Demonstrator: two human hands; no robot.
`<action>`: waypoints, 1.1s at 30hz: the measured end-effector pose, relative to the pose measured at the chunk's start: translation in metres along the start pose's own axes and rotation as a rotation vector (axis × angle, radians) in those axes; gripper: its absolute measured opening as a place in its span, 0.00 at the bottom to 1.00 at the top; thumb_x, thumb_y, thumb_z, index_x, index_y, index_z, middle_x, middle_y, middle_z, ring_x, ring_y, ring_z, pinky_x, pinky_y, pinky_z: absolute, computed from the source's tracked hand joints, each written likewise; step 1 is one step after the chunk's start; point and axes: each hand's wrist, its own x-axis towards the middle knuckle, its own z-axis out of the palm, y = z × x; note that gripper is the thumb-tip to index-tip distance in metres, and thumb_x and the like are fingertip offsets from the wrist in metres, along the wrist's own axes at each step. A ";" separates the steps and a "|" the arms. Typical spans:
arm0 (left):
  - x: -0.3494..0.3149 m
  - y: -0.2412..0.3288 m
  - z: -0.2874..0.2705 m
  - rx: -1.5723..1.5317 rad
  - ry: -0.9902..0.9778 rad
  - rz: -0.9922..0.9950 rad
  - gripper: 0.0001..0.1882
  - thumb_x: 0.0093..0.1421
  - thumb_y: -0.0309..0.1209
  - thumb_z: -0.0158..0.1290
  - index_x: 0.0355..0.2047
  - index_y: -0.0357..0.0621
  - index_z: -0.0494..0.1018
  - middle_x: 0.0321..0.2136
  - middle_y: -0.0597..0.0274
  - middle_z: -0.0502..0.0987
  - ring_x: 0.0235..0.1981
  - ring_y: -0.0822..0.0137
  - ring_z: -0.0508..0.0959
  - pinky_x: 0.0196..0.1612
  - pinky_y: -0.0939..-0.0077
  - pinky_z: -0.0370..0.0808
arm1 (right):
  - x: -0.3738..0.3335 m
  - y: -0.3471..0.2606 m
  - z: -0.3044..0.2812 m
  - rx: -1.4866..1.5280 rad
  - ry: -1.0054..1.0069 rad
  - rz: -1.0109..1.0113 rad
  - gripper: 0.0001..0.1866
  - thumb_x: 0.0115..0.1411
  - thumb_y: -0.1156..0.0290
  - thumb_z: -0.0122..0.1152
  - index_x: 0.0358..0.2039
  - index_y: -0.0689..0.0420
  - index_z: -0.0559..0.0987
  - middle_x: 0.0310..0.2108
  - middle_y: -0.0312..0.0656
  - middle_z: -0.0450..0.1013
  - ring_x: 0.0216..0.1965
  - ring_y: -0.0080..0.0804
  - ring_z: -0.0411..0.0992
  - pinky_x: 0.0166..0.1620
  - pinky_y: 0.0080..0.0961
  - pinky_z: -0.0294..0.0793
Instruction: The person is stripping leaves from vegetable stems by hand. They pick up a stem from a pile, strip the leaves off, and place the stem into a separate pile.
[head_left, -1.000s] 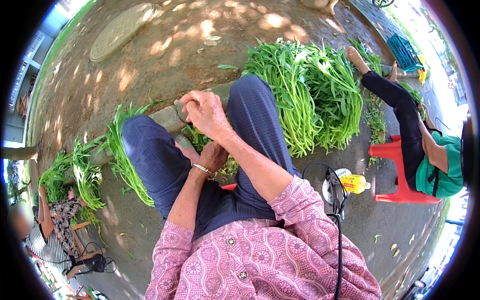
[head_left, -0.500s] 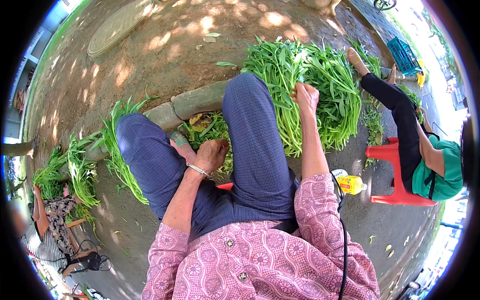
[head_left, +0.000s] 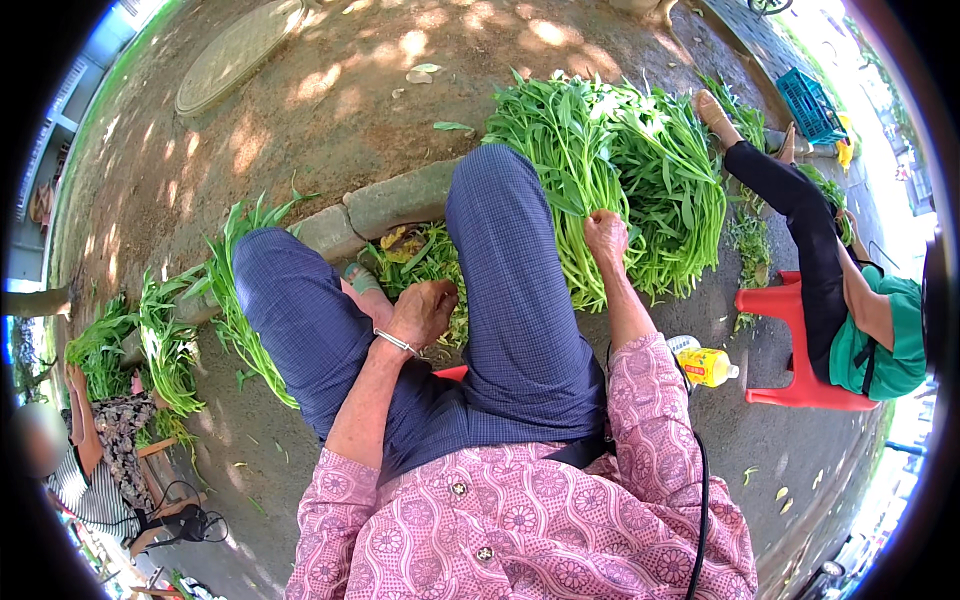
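Observation:
A big pile of long-stemmed leafy greens, by their look water spinach (head_left: 665,180), lies just beyond my right knee, leaves away from me and pale stems toward me. My right hand (head_left: 606,238) is closed at the stems of the nearer bunch, its fingers curled in. Between my knees hovers my left hand (head_left: 424,312), a bracelet (head_left: 397,342) on its wrist. Its fingers are bent inward, and whatever they may hold is hidden. Below and past it, loose trimmed greens (head_left: 425,258) with yellowed leaves lie on the ground.
A stone kerb (head_left: 400,195) runs beyond my knees. More greens (head_left: 250,310) lie left of my left knee. On the right are a yellow-labelled bottle (head_left: 708,367), a person on a red stool (head_left: 800,340) and a teal crate (head_left: 810,105). Another person (head_left: 85,470) sits far left.
My right hand has come down from among the leaves toward the stem ends, nearer to me. My left hand stays where it was.

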 end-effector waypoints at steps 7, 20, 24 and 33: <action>0.000 -0.002 0.002 0.025 0.001 0.008 0.10 0.59 0.29 0.49 0.37 0.37 0.76 0.27 0.49 0.79 0.31 0.52 0.80 0.33 0.64 0.75 | 0.025 -0.004 -0.011 0.634 -0.025 0.078 0.12 0.50 0.72 0.59 0.35 0.63 0.82 0.26 0.42 0.78 0.25 0.28 0.77 0.31 0.22 0.77; -0.003 0.004 -0.003 0.081 -0.013 -0.011 0.11 0.60 0.33 0.48 0.38 0.41 0.77 0.27 0.53 0.80 0.31 0.54 0.81 0.33 0.64 0.75 | 0.020 0.034 -0.029 0.005 0.102 0.088 0.12 0.45 0.66 0.56 0.27 0.56 0.83 0.29 0.50 0.78 0.33 0.45 0.78 0.42 0.37 0.74; -0.004 0.003 -0.001 0.092 -0.013 -0.018 0.11 0.60 0.33 0.49 0.38 0.41 0.77 0.27 0.53 0.80 0.31 0.54 0.81 0.33 0.65 0.75 | 0.013 0.039 -0.023 -0.086 0.008 0.130 0.13 0.45 0.65 0.57 0.30 0.56 0.82 0.31 0.51 0.78 0.37 0.48 0.77 0.43 0.39 0.74; -0.004 0.007 -0.002 0.139 -0.025 -0.014 0.10 0.60 0.33 0.50 0.37 0.42 0.77 0.27 0.54 0.80 0.30 0.55 0.81 0.31 0.65 0.75 | 0.020 0.032 -0.013 -0.009 0.044 0.081 0.14 0.48 0.63 0.55 0.28 0.60 0.81 0.29 0.54 0.77 0.35 0.52 0.76 0.41 0.43 0.73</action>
